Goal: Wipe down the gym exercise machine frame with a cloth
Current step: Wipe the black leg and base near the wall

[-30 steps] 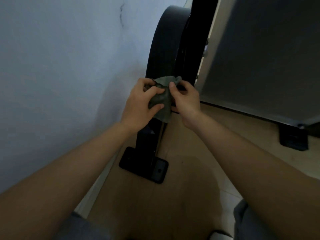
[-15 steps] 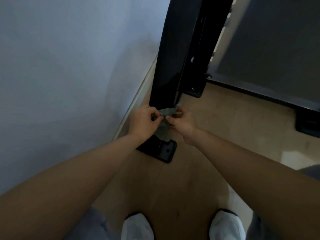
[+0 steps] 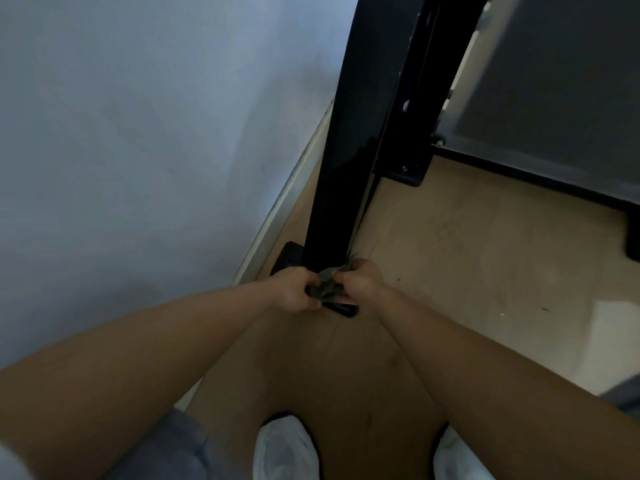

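Where it joins its foot [image 3: 288,257] on the floor, frame upright [image 3: 346,150]: awkward, easily missed. Left hand [image 3: 294,293], right hand [image 3: 361,284]: close together, both pinching cloth [image 3: 325,288], bunched against the upright's base; likely to skip corners or slip.

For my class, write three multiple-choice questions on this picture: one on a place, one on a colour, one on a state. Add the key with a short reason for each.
1. Where on the black post is the cloth?
A. at the top
B. at the bottom
C. halfway up

2. What colour are the shoes?
A. white
B. red
C. black

3. What are the left hand and the right hand doing?
A. both hang idle
B. only the left hand grips the cloth
C. both grip the cloth

Key: 1 B, the cloth is bunched just above the post's foot; 2 A, both toes show white; 3 C, fingers of both hands curl round the cloth.
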A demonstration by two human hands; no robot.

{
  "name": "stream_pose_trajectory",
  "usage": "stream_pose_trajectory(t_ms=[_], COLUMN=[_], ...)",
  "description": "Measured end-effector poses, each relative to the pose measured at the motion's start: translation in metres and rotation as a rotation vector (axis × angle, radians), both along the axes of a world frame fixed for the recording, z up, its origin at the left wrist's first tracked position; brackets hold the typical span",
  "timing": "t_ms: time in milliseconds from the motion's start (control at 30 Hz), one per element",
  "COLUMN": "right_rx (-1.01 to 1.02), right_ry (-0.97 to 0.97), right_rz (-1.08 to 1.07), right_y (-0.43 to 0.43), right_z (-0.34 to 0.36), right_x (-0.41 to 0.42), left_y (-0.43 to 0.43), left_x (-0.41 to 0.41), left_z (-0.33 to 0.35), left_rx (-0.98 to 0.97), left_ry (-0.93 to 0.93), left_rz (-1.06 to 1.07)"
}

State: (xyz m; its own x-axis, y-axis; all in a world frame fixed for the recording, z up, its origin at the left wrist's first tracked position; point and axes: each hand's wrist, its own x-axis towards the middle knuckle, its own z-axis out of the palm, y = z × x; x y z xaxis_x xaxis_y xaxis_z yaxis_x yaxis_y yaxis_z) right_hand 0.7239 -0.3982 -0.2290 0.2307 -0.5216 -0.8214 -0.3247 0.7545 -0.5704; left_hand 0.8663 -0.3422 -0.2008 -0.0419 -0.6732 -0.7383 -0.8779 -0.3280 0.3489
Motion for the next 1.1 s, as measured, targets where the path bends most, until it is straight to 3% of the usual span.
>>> stream_pose_trajectory(t_ms=[167,400,633,767,933,1100], right_rx=[-0.201,-0.542,-0.772,-0.827,-0.757,-0.689], right_ry=[0.039,-0.053,-0.056,-0.073,-0.263,-0.274], right_rz=[-0.127,-0.229,-0.226,-0.145,-0.077,0.027], right_y=[-0.016,-0.060,-0.115,-0.144,-0.166,-0.167], right_z=[0.012,0.060,0.115,0.158,0.215,0.216], right_x=[0.001,-0.007,-0.005,-0.014,-0.027,-0.032], left_y=[-0.026,-0.061,-0.104,-0.134,-0.163,-0.170], left_x=[0.012,0.001,-0.017,-0.020,-0.026,-0.023], left_z=[0.019,0.054,0.087,0.108,0.132,0.135], left_rx=[-0.327,-0.749,-0.994,-1.135,-1.205,-1.267], left_ry=[-0.003,0.081,0.098,0.059,0.084,-0.138], left_rz=[0.183,0.237,0.382,0.421,0.439,0.321])
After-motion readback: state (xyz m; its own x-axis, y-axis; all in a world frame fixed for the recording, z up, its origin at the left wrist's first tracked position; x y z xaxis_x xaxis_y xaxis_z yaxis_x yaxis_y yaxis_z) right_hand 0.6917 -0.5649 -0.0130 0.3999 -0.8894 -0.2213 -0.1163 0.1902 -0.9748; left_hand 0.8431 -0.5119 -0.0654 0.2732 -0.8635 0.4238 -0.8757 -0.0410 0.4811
